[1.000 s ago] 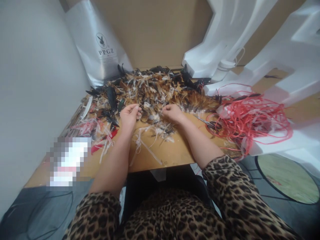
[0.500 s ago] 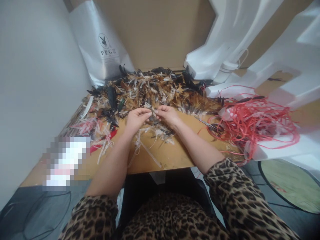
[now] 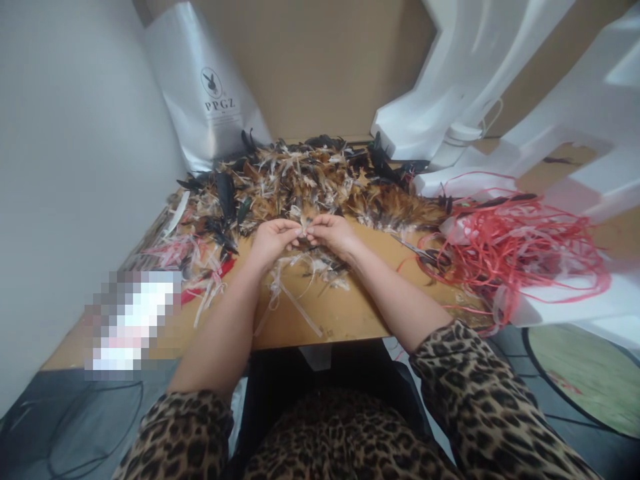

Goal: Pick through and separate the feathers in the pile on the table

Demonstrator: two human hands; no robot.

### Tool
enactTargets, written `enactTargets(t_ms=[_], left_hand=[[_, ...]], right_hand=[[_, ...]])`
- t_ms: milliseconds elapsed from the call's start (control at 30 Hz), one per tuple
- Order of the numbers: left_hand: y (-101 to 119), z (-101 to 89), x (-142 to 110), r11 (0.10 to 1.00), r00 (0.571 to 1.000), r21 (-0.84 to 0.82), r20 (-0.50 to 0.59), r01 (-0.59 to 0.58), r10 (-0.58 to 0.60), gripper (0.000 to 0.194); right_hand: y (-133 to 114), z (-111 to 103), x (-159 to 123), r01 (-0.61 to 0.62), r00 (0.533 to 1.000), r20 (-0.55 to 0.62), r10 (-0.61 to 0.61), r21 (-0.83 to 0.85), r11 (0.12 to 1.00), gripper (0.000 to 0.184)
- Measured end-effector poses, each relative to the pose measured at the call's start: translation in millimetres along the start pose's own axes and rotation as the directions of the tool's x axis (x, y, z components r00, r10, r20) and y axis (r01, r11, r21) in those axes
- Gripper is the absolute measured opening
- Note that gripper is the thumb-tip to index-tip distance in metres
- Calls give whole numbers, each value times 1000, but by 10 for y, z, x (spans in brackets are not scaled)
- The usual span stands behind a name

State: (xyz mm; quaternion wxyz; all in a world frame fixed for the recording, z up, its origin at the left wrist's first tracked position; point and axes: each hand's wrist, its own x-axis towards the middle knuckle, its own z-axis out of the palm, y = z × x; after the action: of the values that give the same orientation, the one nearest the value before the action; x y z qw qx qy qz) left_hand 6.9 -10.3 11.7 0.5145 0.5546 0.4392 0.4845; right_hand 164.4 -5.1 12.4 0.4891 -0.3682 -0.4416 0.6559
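Observation:
My left hand [image 3: 274, 240] and my right hand [image 3: 334, 237] meet at the front of a heap of brown and black feathers [image 3: 290, 173]. Both pinch the pale base of a small brown feather [image 3: 306, 215], which points away from me; its lower end is hidden by the fingertips. Under my wrists, feather scraps and clear strips [image 3: 290, 297] lie on the wooden table [image 3: 350, 313]. Scissors [image 3: 420, 250] rest to the right of my right hand.
A tangle of red ribbon strips [image 3: 525, 247] covers the right side. At the back left stands a silver bag [image 3: 200, 87], and white foam pieces [image 3: 465, 60] rise at the back right. Pink and white scraps [image 3: 175, 250] lie left. A round green-topped stool [image 3: 590, 373] stands below right.
My fingertips have come closer together, and the feather between them now points up and away. The view has shifted slightly; the heap and the scissors stay in place.

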Motion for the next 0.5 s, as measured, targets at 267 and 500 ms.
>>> enactTargets(t_ms=[267,500], left_hand=[[-14,-10,30,998,994,-50,-104,-33,27,29],[-27,31,18,999,999,-16,-12,45,-45,35]], right_hand=[[37,-3,32,44,997,-61,-47,-40,998,20],[36,32,15,98,989,-116,-97,-3,995,22]])
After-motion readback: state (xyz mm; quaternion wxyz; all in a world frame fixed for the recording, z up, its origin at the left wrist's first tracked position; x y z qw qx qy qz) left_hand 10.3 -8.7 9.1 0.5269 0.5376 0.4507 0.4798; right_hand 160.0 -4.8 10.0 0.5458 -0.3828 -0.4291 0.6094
